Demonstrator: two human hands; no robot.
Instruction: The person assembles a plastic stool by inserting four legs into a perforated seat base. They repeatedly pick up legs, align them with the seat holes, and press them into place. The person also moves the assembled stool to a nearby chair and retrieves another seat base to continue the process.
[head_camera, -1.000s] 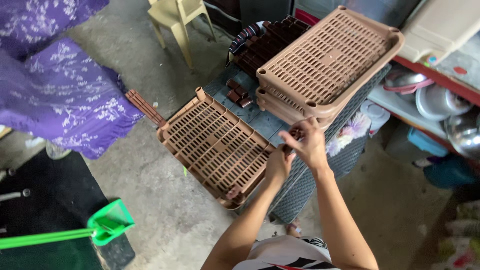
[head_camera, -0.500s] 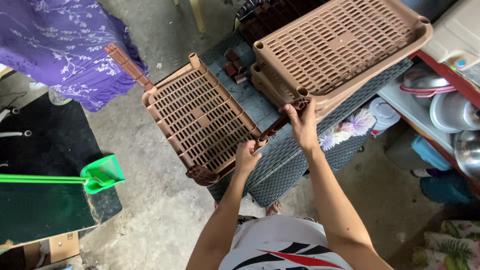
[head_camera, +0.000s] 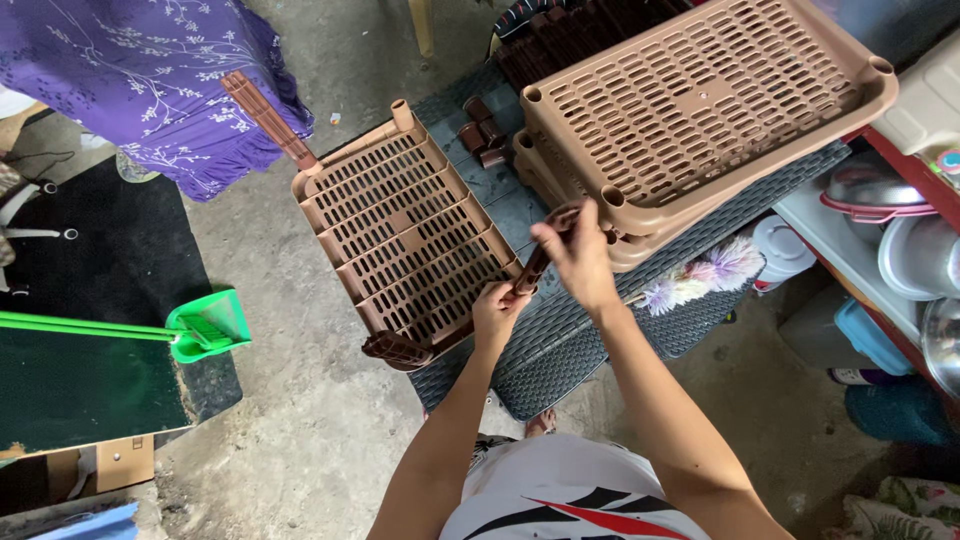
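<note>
gripping brown post (head_camera: 545, 250) between both hands' fingers (head_camera: 548, 235)

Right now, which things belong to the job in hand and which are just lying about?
In hand:
- dark brown post, held by left hand and right hand
- slatted tray
- stacked trays
- small brown pieces

Lying about:
- green dustpan
- purple cloth
- metal basins

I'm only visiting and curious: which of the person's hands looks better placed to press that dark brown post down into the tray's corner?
Probably the right hand: it grips the top of the dark brown post, while the left hand pinches its lower end at the tray corner.
</note>
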